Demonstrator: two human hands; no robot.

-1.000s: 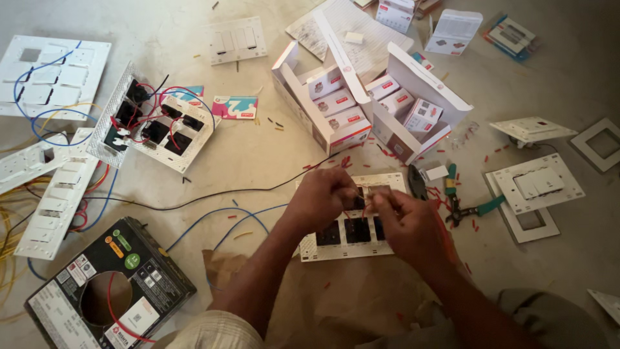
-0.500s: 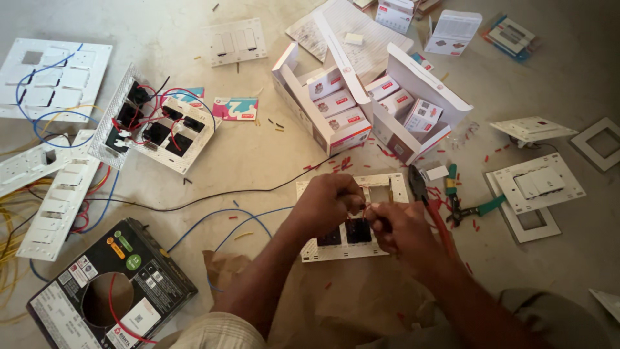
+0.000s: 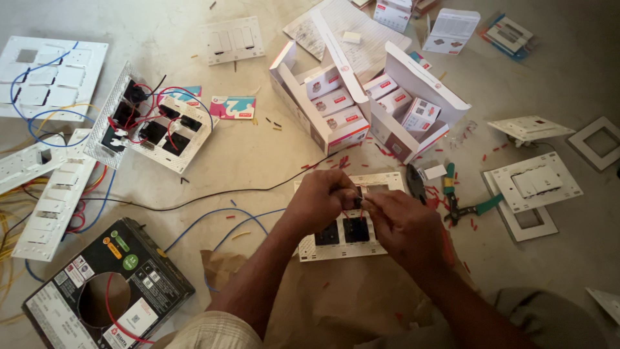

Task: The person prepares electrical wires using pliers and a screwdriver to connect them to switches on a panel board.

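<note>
Two hands, left hand (image 3: 321, 199) and right hand (image 3: 402, 223), pinch a short red wire (image 3: 352, 211) with fingers clamped over the switch plate (image 3: 310, 249). Risk: the wire slips free.

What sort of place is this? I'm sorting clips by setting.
Probably an electrician's makeshift work spot on a bare concrete floor: wired switch plates lie around, open cartons of boxed switches stand nearby, and both hands work at a switch plate.
</note>
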